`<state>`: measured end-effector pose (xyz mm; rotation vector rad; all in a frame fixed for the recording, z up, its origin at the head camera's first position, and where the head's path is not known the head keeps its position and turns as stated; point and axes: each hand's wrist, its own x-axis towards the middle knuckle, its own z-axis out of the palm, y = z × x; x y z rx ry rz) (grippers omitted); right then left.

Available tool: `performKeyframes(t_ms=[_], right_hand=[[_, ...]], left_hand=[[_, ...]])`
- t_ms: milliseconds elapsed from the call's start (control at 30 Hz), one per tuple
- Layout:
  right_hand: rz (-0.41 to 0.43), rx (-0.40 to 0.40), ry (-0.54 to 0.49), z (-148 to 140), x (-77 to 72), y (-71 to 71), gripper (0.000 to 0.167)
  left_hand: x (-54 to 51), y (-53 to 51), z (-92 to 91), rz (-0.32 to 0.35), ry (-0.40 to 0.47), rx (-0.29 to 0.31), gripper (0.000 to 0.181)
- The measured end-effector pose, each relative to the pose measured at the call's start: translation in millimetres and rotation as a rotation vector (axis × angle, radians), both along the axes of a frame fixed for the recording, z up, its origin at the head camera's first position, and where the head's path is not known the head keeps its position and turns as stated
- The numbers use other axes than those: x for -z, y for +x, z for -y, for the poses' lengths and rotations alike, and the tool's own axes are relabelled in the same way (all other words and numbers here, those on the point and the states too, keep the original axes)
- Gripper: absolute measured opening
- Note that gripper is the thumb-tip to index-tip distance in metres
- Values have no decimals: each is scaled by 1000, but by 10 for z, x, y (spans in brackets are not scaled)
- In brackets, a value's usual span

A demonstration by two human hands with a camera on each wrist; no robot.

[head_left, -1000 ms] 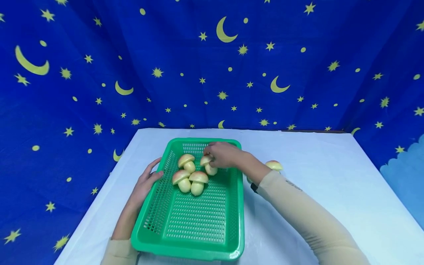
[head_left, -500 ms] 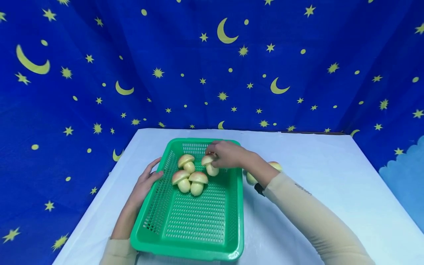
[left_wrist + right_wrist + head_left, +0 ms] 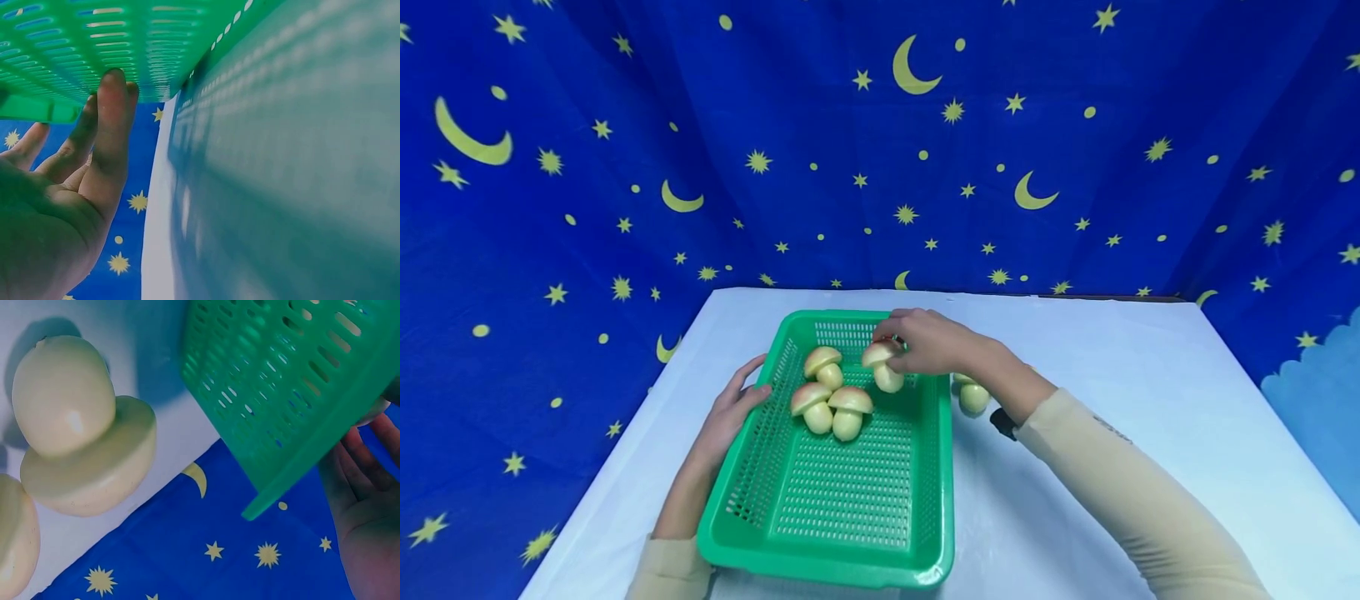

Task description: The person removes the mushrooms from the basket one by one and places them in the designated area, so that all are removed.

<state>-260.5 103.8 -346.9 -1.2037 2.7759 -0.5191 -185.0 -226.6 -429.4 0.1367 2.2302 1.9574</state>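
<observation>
Right-hand grip is pinching toy mushroom at far right corner of green slotted basket; contact with basket floor unclear. Left-hand grip is holding basket's left rim. Three more mushrooms are lying clustered in basket's far half. Another mushroom is lying on white counter, right of basket. Blue moon-and-star cloth is hanging behind.

Green basket, pink-flushed cream mushrooms, blue curtain with yellow stars and moons
</observation>
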Motion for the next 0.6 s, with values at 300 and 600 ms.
performKeyframes(t_ms=[300, 600], right_hand=[[-14, -7, -16, -61, -77, 60, 36], [-36, 5, -23, -181, -141, 105, 35]], left_hand=[[-15, -4, -7, 4, -23, -4, 60], [9, -6, 5, -2, -42, -8, 60]])
